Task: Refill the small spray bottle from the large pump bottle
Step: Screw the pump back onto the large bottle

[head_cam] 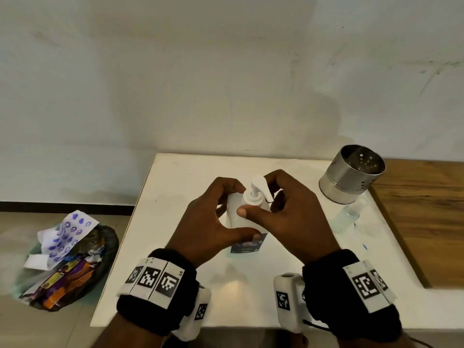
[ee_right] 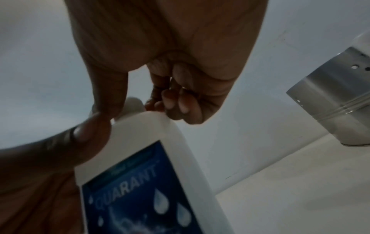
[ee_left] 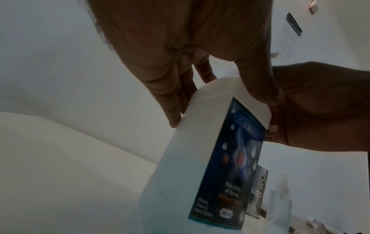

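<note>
The large white pump bottle [head_cam: 238,214] with a blue label stands upright on the white table [head_cam: 175,247]. My left hand [head_cam: 206,222] grips its body from the left, thumb across the front. My right hand [head_cam: 283,209] pinches the collar under the pump head [head_cam: 258,187], thumb in front and fingers behind. In the left wrist view my fingers [ee_left: 174,102] wrap the bottle [ee_left: 200,158]. In the right wrist view my thumb [ee_right: 108,95] presses the collar above the bottle [ee_right: 144,174]. The small clear spray bottle [head_cam: 347,217] stands to the right, untouched, and the small spray bottle [ee_left: 280,204] shows in the left wrist view too.
A perforated steel canister [head_cam: 351,174] stands at the table's back right, just behind the spray bottle. A wooden counter [head_cam: 426,209] adjoins the table on the right. A full waste bin [head_cam: 67,262] sits on the floor to the left. A wall stands close behind.
</note>
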